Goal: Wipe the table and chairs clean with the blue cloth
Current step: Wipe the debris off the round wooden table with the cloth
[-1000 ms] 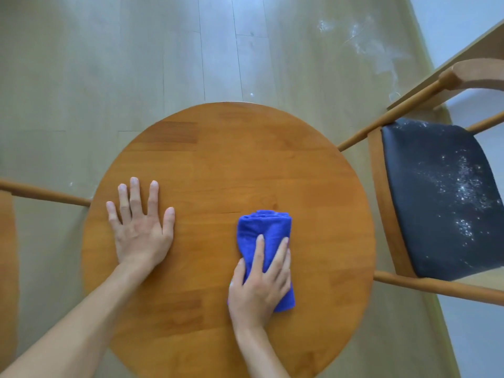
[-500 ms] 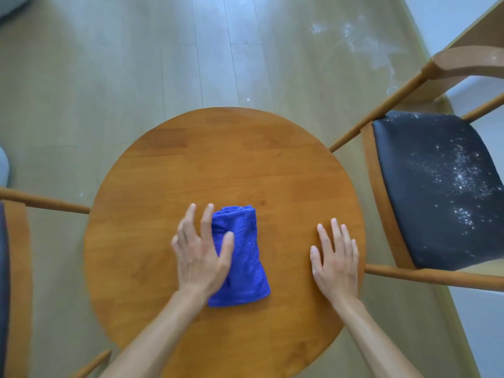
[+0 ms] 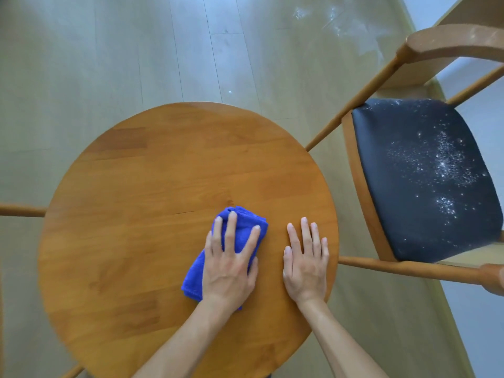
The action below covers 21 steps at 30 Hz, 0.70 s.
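Pressing folded blue microfibre cloth (image 3: 231, 241) lower centre of round wooden counter (image 3: 163, 186), left hand (image 3: 230, 264) flat, fingers spread; right hand (image 3: 305, 261) lying flat, empty, beside it. Risk: white crumbs on black padded chair seat (image 3: 425, 181) at right staying unwiped, or getting swept onto pale plank floor (image 3: 109, 64).

You're in a home dining spot: a round wooden table (image 3: 169, 173), a cushioned wooden chair (image 3: 425, 181), pale plank flooring (image 3: 109, 64).

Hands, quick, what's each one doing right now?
Left hand: open, fingers straight, pressing the blue cloth on the table.
Right hand: open, flat on the table, holding nothing.
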Each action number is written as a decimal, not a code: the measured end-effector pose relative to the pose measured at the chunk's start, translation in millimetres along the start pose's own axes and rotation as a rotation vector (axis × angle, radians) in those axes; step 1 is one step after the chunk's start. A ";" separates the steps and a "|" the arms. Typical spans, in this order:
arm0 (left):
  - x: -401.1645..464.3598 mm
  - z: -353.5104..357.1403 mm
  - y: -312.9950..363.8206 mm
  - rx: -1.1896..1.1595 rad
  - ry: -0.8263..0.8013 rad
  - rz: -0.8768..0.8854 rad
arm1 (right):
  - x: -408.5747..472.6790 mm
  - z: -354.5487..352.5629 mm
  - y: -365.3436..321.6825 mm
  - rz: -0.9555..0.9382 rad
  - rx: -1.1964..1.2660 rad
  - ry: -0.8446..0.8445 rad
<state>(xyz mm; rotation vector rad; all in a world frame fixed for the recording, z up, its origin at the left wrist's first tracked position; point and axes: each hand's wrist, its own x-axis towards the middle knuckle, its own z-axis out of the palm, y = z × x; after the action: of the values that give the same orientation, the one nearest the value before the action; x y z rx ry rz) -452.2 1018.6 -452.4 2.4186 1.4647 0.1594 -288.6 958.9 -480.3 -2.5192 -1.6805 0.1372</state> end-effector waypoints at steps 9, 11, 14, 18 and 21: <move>-25.3 14.9 54.1 -0.208 -0.029 -0.039 | 0.0 4.0 1.1 -0.007 -0.029 0.028; -29.8 17.5 61.8 -0.183 -0.026 -0.055 | -0.1 4.6 1.9 -0.011 -0.032 0.037; -45.6 20.9 66.5 -0.142 -0.012 -0.068 | 0.0 3.9 1.9 -0.011 -0.018 0.036; -89.5 31.2 74.9 -0.137 0.014 -0.076 | 0.7 4.4 1.0 -0.007 -0.043 0.031; -123.4 42.4 59.0 -0.037 0.143 0.101 | 0.3 1.8 -0.2 0.005 0.001 0.020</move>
<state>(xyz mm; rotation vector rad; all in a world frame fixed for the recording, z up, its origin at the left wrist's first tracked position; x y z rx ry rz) -449.8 876.0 -465.9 2.4977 1.3838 0.3864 -288.9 959.4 -482.0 -2.5157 -1.6669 0.1123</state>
